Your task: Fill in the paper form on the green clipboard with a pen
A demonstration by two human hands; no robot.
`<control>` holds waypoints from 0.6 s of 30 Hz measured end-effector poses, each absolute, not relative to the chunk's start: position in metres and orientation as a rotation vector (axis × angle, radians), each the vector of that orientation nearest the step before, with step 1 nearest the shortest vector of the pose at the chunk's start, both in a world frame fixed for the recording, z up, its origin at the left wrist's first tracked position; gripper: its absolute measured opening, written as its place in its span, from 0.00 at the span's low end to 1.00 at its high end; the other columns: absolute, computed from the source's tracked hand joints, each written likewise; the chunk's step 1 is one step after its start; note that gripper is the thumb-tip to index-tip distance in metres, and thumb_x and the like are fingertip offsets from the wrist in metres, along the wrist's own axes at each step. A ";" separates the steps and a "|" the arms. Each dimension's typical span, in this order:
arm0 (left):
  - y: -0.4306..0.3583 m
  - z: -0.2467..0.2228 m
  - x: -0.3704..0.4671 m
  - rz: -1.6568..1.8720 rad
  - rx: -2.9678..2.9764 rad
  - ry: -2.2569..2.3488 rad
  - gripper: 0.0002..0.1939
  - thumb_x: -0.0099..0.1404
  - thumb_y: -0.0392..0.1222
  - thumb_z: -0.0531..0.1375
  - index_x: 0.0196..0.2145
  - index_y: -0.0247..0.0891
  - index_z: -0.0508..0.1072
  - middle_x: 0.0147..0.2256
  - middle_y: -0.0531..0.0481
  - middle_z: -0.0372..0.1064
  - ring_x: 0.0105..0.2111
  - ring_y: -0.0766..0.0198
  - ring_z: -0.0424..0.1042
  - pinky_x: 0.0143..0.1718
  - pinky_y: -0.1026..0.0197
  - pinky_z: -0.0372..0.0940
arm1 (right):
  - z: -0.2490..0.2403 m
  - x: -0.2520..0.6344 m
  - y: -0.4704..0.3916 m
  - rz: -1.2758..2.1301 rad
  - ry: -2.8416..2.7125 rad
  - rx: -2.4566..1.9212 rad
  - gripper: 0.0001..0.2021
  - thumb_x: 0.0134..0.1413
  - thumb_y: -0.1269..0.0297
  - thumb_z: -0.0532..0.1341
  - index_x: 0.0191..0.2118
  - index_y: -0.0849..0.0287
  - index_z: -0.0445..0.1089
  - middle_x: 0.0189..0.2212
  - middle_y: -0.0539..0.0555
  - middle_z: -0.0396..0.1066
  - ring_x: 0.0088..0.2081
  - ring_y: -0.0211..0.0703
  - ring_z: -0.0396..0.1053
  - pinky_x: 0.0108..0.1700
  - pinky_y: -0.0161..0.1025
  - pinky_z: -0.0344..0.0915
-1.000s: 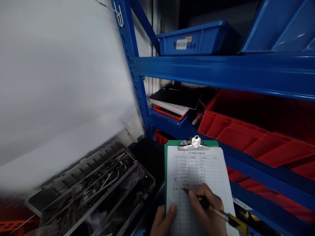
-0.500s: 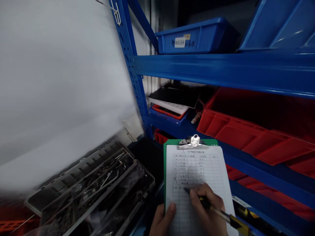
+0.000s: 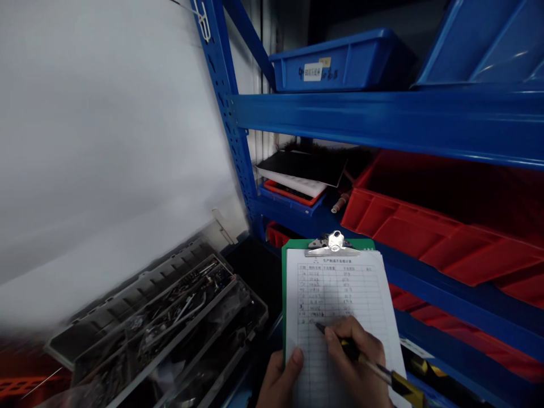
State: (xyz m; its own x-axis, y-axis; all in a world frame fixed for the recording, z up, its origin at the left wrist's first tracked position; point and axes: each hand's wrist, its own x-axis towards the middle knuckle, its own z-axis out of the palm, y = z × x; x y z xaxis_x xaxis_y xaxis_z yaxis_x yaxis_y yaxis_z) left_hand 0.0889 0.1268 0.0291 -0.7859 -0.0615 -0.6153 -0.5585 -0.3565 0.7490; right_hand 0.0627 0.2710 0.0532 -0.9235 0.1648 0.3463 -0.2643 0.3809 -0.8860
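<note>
head view: the green clipboard is located at the lower centre of the frame, tilted slightly, with the printed form secured under the metal clip. the left hand grips the clipboard at its lower left edge, thumb on the paper, fingers underneath. the right hand is closed around the pen, the tip at or just above the second column. status, judged from the sheet: the header and upper rows carry entries; the lowest marked row appears to be only partly filled, its columns to the right showing no visible writing. the ruled rows below it show no entries where they can be seen. limits of view: the handwriting is too small to read, and tip contact with the paper cannot be confirmed. the right hand covers part of the lower rows; the bottom of the sheet and both wrists are cut off by the lower frame edge. the black-and-yellow rear section beyond the right hand may belong to the pen or to a separate tool; this cannot be determined. at lower left, the parts in the organizer case are dim and indistinct; the interior of the red bin at right is dark.
</note>
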 end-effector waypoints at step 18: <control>0.126 0.030 0.090 2.176 -0.827 1.627 0.36 0.38 0.68 0.69 0.33 0.32 0.76 0.37 0.39 0.76 0.45 0.43 0.71 0.46 0.50 0.65 | 0.052 0.053 0.284 1.312 -2.255 0.360 0.12 0.60 0.66 0.59 0.25 0.57 0.62 0.19 0.47 0.66 0.21 0.33 0.65 0.23 0.28 0.63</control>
